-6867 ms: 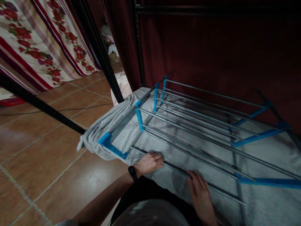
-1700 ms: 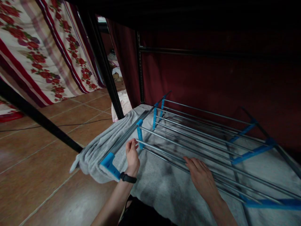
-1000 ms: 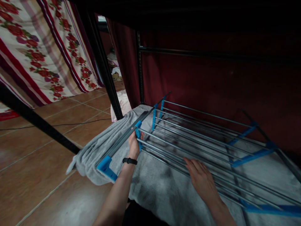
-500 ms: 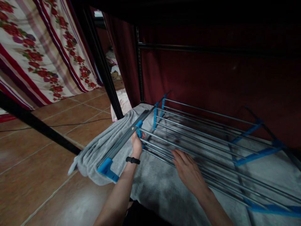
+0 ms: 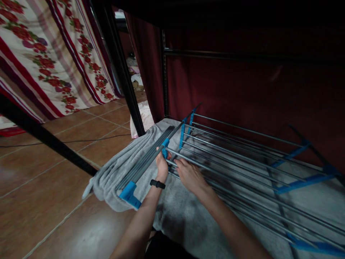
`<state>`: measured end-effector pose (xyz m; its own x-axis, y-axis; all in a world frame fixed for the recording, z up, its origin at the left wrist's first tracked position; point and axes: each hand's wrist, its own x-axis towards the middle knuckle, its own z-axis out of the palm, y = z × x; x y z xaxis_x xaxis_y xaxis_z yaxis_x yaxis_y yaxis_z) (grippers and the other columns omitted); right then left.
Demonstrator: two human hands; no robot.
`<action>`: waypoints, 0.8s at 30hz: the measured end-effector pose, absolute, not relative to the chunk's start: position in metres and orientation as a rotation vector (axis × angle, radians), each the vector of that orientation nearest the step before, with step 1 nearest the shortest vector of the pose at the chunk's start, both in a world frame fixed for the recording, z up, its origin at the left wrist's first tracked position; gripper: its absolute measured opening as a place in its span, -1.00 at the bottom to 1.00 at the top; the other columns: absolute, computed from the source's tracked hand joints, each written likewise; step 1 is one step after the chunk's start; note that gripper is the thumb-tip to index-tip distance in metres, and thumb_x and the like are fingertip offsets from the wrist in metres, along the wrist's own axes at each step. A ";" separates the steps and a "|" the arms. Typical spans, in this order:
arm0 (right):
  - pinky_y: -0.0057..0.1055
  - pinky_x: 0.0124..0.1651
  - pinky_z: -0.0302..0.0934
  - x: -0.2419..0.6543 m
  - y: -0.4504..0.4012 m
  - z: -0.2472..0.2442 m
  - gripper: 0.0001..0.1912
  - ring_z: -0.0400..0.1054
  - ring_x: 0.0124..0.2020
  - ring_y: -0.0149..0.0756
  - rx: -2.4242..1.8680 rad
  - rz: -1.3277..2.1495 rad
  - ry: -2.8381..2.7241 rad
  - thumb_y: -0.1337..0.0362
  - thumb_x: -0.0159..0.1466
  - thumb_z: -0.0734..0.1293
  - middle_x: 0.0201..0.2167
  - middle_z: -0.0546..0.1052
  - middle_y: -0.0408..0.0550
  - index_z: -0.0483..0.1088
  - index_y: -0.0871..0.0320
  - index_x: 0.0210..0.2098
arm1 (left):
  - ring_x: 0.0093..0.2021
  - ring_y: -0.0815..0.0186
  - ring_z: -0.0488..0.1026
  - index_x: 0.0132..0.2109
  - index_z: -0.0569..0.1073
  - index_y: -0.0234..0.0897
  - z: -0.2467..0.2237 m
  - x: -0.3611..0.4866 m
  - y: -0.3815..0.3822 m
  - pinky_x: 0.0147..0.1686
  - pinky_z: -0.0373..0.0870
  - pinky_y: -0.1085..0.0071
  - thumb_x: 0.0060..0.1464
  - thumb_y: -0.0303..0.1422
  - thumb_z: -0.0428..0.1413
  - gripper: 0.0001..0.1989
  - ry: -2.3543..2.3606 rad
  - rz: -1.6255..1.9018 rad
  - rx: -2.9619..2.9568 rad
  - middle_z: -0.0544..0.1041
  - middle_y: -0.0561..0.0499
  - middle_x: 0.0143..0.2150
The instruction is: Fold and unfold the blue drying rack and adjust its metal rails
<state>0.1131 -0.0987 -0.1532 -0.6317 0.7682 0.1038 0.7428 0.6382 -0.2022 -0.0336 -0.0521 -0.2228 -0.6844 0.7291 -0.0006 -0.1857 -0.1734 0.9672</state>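
Observation:
A rack of thin metal bars (image 5: pixel 231 185) with blue plastic brackets lies on a grey blanket (image 5: pixel 185 219). My left hand (image 5: pixel 162 166), with a black band at the wrist, is closed around the blue bracket (image 5: pixel 165 145) at the rack's near left end. Just to its right, my right hand (image 5: pixel 190 175) has its fingertips bent over a metal bar close to that bracket; its thumb is mostly hidden. Left of my hands, a bundle of grey tubes (image 5: pixel 147 158) with a blue corner piece (image 5: pixel 129 195) rests on the blanket.
Black metal posts (image 5: pixel 125 72) frame the space on the left, and a dark shelf hangs overhead. A dark red curtain (image 5: pixel 229 86) closes the back. Floral cloth (image 5: pixel 51 64) hangs at far left above the tiled floor (image 5: pixel 40 201), where a thin cable (image 5: pixel 81 140) runs.
My right hand has moved left along the bars, up close to my left hand. My left hand keeps its hold on the bracket. The view has shifted slightly.

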 end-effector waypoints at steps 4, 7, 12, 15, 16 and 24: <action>-0.32 0.03 0.31 0.103 -0.093 -0.152 -0.53 0.44 0.05 -0.18 -1.200 0.241 -2.740 0.37 0.46 0.02 0.12 0.47 0.11 0.22 0.16 0.30 | -0.63 0.37 0.23 -0.57 0.31 -0.17 -0.220 -0.033 -0.053 -0.54 0.27 0.39 0.18 0.25 -0.10 -0.36 1.451 1.961 0.662 0.32 0.09 -0.64; -0.30 0.02 0.32 0.096 -0.091 -0.151 -0.44 0.45 0.05 -0.17 -1.185 0.270 -2.772 0.45 0.39 0.02 0.16 0.45 0.16 0.13 0.20 0.36 | -0.58 0.35 0.28 -0.55 0.33 -0.18 -0.219 -0.033 -0.055 -0.48 0.33 0.38 0.16 0.23 -0.07 -0.38 1.474 2.005 0.743 0.34 0.08 -0.61; -0.25 0.01 0.35 0.086 -0.089 -0.147 -0.46 0.47 0.02 -0.14 -1.217 0.308 -2.762 0.39 0.41 0.03 0.22 0.40 0.23 0.11 0.22 0.36 | -0.44 0.26 0.38 -0.53 0.35 -0.17 -0.229 -0.035 -0.060 -0.34 0.39 0.34 0.18 0.13 0.00 -0.47 1.533 2.019 0.800 0.37 0.04 -0.55; -0.26 -0.03 0.35 0.082 -0.086 -0.147 -0.54 0.49 -0.02 -0.16 -1.225 0.318 -2.748 0.36 0.45 0.02 0.17 0.44 0.19 0.17 0.19 0.29 | -0.28 0.18 0.44 -0.47 0.39 -0.17 -0.235 -0.040 -0.065 -0.13 0.41 0.27 0.21 0.05 0.01 -0.55 1.629 2.013 0.996 0.45 -0.01 -0.44; -0.28 -0.05 0.35 0.082 -0.085 -0.147 -0.57 0.49 -0.04 -0.18 -1.219 0.325 -2.750 0.37 0.45 0.02 0.14 0.45 0.17 0.20 0.18 0.25 | -0.22 0.15 0.46 -0.43 0.42 -0.17 -0.236 -0.042 -0.067 -0.05 0.39 0.24 0.23 0.02 0.00 -0.57 1.681 1.990 1.124 0.48 -0.04 -0.39; -0.33 -0.11 0.33 0.079 -0.082 -0.153 -0.65 0.48 -0.09 -0.22 -1.182 0.344 -2.791 0.44 0.42 -0.01 0.06 0.48 0.13 0.25 0.20 0.09 | 0.01 -0.03 0.46 -0.08 0.46 -0.24 -0.232 -0.051 -0.076 0.11 0.29 0.02 0.31 -0.15 -0.09 -0.67 2.075 1.676 1.736 0.55 -0.20 -0.10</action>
